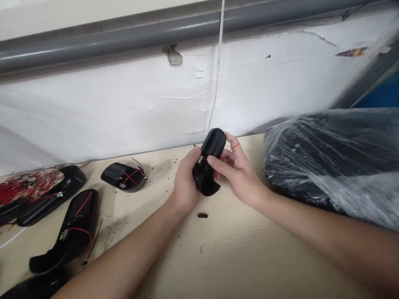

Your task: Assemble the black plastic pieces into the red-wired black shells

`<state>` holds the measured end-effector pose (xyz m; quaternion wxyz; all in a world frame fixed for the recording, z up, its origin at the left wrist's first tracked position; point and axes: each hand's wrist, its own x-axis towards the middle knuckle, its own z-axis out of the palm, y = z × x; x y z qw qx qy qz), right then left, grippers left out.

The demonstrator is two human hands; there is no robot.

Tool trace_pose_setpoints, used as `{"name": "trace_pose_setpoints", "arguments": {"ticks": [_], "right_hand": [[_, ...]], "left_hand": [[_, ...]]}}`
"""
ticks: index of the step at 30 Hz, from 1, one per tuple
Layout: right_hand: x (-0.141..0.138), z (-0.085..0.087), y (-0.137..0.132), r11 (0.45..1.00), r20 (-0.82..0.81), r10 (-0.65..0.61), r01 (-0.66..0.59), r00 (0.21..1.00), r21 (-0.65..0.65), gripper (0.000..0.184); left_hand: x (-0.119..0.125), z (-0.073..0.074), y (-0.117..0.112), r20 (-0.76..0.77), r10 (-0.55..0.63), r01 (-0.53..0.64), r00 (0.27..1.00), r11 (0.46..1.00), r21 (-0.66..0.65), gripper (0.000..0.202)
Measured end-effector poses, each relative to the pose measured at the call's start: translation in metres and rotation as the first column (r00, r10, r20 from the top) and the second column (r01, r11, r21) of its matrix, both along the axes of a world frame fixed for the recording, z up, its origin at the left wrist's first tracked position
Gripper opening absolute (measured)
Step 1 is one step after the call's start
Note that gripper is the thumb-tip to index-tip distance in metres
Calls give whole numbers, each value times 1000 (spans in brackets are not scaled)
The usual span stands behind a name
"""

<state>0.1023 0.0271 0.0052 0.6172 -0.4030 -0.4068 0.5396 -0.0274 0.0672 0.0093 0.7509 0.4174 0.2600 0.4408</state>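
Note:
Between both hands, above the table, is a black plastic housing (pixel 213 141) with a rounded far end and a curved, hollow near end. My left hand (pixel 186 175) grips its left side, fingers wrapped underneath and largely hidden. My right hand (pixel 237 172) is on the other side, its thumb pressing near the middle of the housing. A thin red wire (pixel 234 146) sticks out among the right fingers. Beside my left thumb a small white connector (pixel 200 159) shows inside the housing. Below the hands a small black oblong piece (pixel 202 215) lies on the table.
Similar black housings with red wires, one (pixel 124 176) near and another (pixel 78 221) further left, lie on the table (pixel 180 269). A heap of red wires (pixel 9 192) is at far left. Clear plastic covers a bag of black parts (pixel 344 162) at right. A white cable (pixel 219 61) hangs behind.

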Motion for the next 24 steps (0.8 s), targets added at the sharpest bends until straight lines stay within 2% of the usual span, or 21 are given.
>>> {"name": "trace_pose_setpoints", "arguments": {"ticks": [10, 18, 24], "right_hand": [[-2, 1, -1, 1000, 13, 10, -10, 1000, 10, 94], [-3, 1, -2, 1000, 19, 15, -15, 1000, 18, 91], [-2, 0, -1, 1000, 45, 11, -11, 999, 10, 95]], "left_hand": [[0, 2, -2, -42, 25, -26, 999, 999, -25, 39], [1, 4, -4, -15, 59, -59, 998, 998, -23, 35], [2, 4, -4, 13, 41, -41, 999, 999, -13, 35]]}}
